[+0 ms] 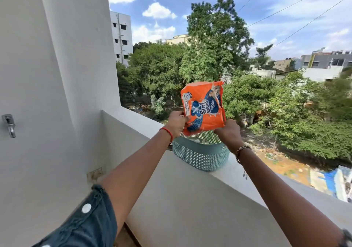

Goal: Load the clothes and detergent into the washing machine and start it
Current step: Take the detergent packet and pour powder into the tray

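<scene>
Step in hand: fetching detergent. The left hand and right hand each pinch the detergent packet above the basket. Next: carry it to the washing machine, not in view.

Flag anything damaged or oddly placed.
The orange plastic detergent packet, held by left hand and right hand, has a ragged, torn top right corner. The teal perforated plastic basket sits on the white balcony ledge above a drop, which looks risky.
</scene>
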The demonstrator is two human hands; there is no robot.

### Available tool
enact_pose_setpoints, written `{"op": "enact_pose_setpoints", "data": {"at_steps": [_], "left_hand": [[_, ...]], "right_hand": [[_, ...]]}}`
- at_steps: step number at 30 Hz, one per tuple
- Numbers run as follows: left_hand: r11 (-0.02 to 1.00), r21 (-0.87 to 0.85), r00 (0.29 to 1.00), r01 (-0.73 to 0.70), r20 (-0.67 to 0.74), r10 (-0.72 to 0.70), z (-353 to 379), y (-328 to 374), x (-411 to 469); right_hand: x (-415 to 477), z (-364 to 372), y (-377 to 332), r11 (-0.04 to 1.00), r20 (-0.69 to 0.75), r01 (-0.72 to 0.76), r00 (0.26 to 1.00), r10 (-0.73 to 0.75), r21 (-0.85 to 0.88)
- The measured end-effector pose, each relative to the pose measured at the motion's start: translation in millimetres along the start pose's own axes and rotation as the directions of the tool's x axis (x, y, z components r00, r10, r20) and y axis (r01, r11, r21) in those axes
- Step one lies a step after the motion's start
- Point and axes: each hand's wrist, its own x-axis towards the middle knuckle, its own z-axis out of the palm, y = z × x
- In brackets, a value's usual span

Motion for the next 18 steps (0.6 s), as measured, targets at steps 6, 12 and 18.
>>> {"op": "enact_pose_setpoints", "data": {"at_steps": [6,12,18], "left_hand": [[0.998,0.070,0.997,0.000,-0.080,0.006,1,-16,12],[0.993,0.113,0.984,0.023,-0.175,-0.003,-16,-22,9],[0.997,0.074,0.983,0.003,-0.183,0.011,-53,-23,-33]], "right_hand": [[4,3,4,0.985,-0.047,0.089,0.994,-0.097,-0.151],[-6,12,2,0.963,-0.026,0.160,0.985,-0.170,-0.218],[-39,42,-17,0.960,-0.173,0.239,0.949,-0.263,-0.148]]}}
